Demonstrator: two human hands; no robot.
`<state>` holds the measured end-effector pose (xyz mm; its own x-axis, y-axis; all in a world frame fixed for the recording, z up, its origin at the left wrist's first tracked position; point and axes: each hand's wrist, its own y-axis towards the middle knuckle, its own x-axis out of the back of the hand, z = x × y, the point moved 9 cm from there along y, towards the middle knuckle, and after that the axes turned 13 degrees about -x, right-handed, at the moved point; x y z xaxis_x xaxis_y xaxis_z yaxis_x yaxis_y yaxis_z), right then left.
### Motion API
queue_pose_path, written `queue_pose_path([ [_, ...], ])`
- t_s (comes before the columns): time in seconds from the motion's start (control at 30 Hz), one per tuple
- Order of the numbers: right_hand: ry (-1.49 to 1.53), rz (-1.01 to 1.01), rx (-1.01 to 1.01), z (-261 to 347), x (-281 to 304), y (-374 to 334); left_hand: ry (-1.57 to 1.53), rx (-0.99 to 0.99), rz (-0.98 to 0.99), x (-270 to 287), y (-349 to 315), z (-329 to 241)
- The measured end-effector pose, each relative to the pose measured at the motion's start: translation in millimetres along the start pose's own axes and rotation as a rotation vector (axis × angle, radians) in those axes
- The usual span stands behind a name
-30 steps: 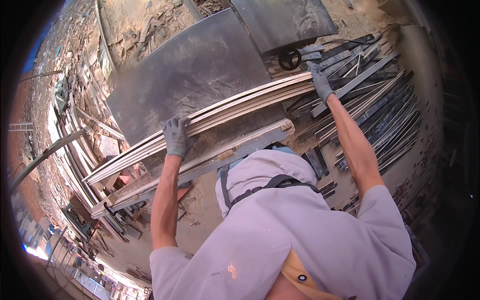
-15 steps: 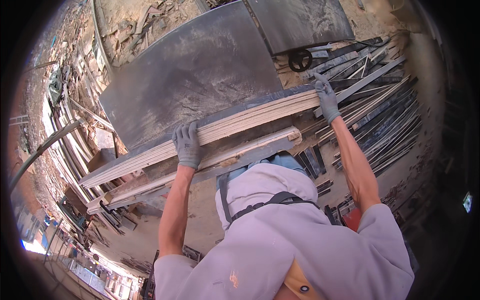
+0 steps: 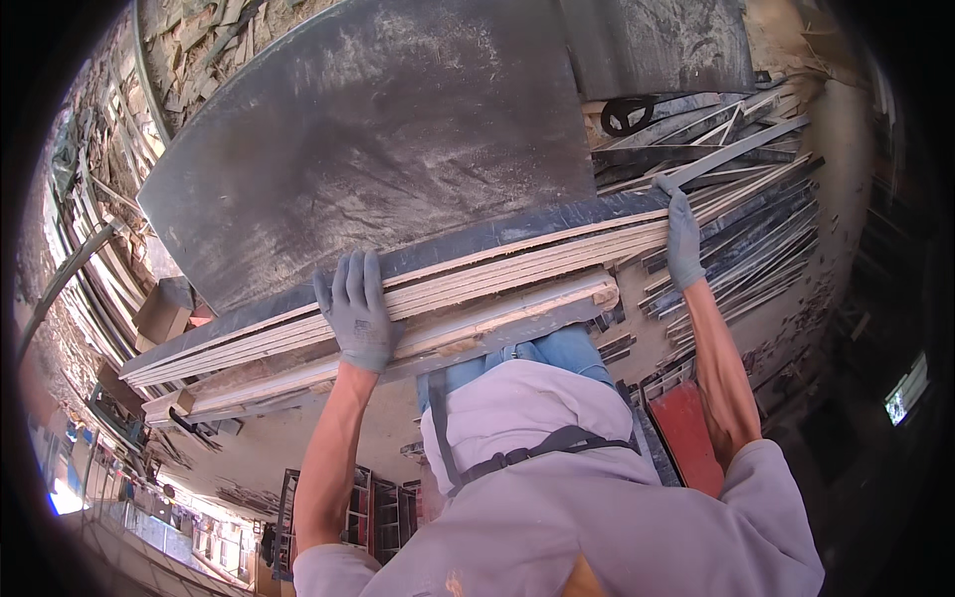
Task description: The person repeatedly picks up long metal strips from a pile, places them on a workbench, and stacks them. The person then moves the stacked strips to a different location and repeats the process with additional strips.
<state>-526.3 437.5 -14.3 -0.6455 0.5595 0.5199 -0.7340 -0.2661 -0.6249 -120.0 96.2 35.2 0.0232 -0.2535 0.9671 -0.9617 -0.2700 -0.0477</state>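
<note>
A long stack of dark-faced plywood strips [image 3: 517,245] with pale edges lies across the near side of a big dark tabletop [image 3: 398,129]. Its layers fan slightly apart. My left hand [image 3: 358,313], in a grey glove, is closed over the stack left of its middle, fingers over the top and palm at the near edge; its thumb is partly hidden. At the stack's right end my right hand [image 3: 683,234], gloved too, is closed round the corner. Nearer my body runs a worn wooden rail [image 3: 497,318], just below the strips.
To the right lie piles of long narrow offcuts [image 3: 746,229]. A black handwheel [image 3: 627,116] sits beside a second dark panel [image 3: 662,50]. Wood scraps [image 3: 214,40] cover the ground beyond the table. A red panel [image 3: 686,438] stands beside my right hip.
My view has shifted closer to the table. The strips have fanned apart slightly, with a gap below the top one. Both hands stay on the stack.
</note>
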Motion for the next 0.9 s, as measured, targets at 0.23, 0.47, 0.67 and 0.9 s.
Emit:
queue_pose_path([
  [0.23,0.064,0.346,-0.114,18.3,2.8,4.8,-0.057,-0.054,0.002,1.3,-2.1,-3.7],
  [0.47,-0.023,0.246,-0.140,25.3,26.6,35.9,0.023,-0.011,-0.100,2.0,-3.9,0.5],
  [0.67,0.089,-0.250,-0.255,48.4,48.9,80.7,-0.043,-0.035,0.067,-1.8,6.2,-1.2],
  [0.9,-0.238,-0.404,-0.197,75.7,89.8,85.6,-0.146,-0.043,-0.148,1.3,17.9,-20.5],
])
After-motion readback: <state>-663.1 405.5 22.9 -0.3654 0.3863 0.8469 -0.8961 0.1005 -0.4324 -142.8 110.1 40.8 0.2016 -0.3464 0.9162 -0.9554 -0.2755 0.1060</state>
